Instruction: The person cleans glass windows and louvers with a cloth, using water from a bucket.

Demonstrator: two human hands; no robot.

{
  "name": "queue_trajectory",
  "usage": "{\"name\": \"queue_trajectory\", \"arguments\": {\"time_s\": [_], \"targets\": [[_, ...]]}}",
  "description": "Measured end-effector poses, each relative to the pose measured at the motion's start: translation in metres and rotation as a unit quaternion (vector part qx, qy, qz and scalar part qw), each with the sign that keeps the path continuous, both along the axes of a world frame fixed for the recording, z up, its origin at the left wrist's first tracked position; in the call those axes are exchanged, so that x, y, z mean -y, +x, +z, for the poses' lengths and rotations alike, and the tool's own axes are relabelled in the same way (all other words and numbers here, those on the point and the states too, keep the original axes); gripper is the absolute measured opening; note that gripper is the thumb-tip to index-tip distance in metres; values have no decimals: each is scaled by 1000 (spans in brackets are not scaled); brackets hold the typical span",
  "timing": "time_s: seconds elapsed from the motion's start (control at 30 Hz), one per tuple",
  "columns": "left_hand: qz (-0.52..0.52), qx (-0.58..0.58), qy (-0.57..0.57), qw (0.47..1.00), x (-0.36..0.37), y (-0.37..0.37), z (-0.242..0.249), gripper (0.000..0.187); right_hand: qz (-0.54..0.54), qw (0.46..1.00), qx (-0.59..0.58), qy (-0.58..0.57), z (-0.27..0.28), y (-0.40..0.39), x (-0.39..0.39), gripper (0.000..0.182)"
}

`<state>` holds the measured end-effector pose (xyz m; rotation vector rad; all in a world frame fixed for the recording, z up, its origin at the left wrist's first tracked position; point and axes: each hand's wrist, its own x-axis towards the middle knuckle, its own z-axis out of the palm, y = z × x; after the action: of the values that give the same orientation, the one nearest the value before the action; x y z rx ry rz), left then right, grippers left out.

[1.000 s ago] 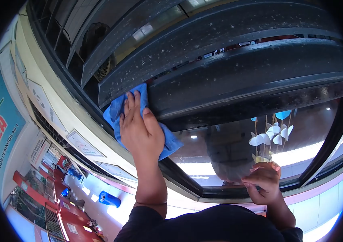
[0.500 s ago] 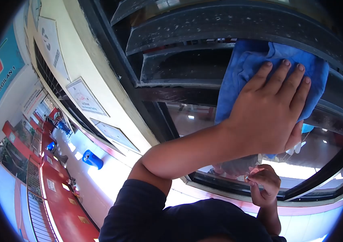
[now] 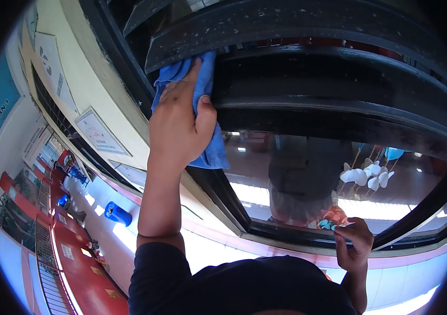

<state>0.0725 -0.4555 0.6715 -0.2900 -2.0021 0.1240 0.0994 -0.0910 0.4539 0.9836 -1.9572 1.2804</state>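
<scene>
My left hand [image 3: 181, 126] presses a blue cloth [image 3: 213, 149] against the left end of the dark louver slats [image 3: 307, 73], beside the window frame. Its fingers are bunched into the cloth under an upper slat, and the thumb lies along the cloth's right side. Low on the right, my right hand [image 3: 357, 242] is closed with its fingers curled in a pinch near the bottom of the window frame. Whatever is in those fingers, if anything, cannot be made out. Orange and teal shapes [image 3: 333, 218] show by its fingertips, at or behind the glass.
Below the slats is a glass pane [image 3: 297, 173] with reflections and white hanging ornaments [image 3: 368, 173] behind it. Framed notices [image 3: 100, 131] hang on the cream wall to the left. A blue bin [image 3: 118, 213] stands on the walkway by a red low wall [image 3: 71, 247].
My left hand has moved left with the blue cloth, from the right part of the slats to their left end, and its spread fingers have bunched. My right hand has shifted slightly right.
</scene>
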Motion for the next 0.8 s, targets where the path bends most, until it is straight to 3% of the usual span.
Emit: {"name": "queue_trajectory", "arguments": {"time_s": [0.13, 0.23, 0.33, 0.5, 0.7, 0.8], "targets": [[53, -6, 58, 997, -16, -2, 6, 57, -6, 1000, 11, 6, -8, 1, -4, 22], [128, 0, 37, 991, -13, -4, 10, 57, -2, 1000, 21, 13, -10, 2, -3, 22], [102, 56, 102, 988, -16, 3, 15, 57, 6, 999, 44, 18, -16, 4, -4, 22], [251, 38, 108, 961, -20, 28, -5, 49, 4, 999, 38, 12, -22, 2, -8, 24], [184, -71, 102, 975, -40, 6, -17, 47, 13, 999, 28, -11, -25, -4, -9, 23], [23, -101, 43, 994, -69, 1, -39, 53, 44, 998, 17, -38, -20, -13, 4, 22]]}}
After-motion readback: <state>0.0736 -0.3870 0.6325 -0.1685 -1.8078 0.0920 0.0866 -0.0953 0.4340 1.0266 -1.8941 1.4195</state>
